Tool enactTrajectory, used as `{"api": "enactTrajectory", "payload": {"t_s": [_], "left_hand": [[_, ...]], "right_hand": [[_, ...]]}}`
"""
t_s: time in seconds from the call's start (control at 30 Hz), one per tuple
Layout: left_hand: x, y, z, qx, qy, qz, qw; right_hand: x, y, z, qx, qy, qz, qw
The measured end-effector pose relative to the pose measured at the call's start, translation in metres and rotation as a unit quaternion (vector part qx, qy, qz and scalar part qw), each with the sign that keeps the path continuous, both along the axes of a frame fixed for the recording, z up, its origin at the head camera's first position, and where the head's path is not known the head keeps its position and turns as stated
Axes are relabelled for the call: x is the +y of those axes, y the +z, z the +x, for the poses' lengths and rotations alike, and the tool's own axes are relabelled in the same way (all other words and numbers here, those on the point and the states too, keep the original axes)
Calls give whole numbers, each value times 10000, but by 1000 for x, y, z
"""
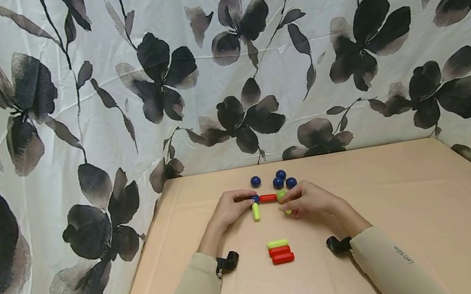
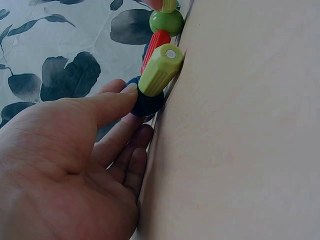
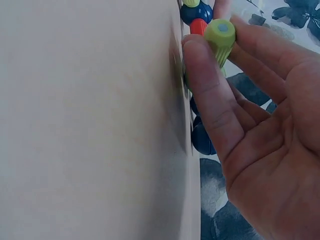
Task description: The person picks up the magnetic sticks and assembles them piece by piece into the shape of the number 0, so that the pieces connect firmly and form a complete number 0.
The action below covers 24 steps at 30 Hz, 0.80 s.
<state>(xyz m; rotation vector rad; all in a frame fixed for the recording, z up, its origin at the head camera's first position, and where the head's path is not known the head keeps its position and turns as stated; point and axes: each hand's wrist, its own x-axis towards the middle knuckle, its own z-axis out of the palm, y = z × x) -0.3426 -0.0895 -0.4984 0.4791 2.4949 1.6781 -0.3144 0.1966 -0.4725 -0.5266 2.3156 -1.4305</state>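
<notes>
My left hand pinches a dark blue ball between thumb and fingers. A yellow-green ribbed rod juts from that ball toward me. From the blue ball a red rod runs across to a green ball. My right hand pinches another yellow-green rod between thumb and fingers, at the green ball's near side. This rod is mostly hidden by the fingers in the head view. Metal discs show on the free ends of both yellow-green rods.
Several blue balls lie behind the joined pieces, near the table's far edge. Nearer to me, a yellow-green rod and two red rods lie side by side on the tan table. A flowered cloth hangs behind.
</notes>
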Motion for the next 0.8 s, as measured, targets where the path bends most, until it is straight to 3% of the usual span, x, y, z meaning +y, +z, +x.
{"api": "enactTrajectory", "payload": {"t_s": [0.43, 0.6, 0.8], "left_hand": [[-1, 2, -1, 52, -63, -142, 9999], [-1, 1, -1, 49, -42, -174, 9998], [-1, 2, 0, 7, -41, -94, 9999]], "right_hand": [[0, 1, -1, 106, -146, 152, 9997], [-2, 4, -3, 402, -616, 477, 9961], [-8, 7, -5, 1179, -1506, 618, 9796]]}}
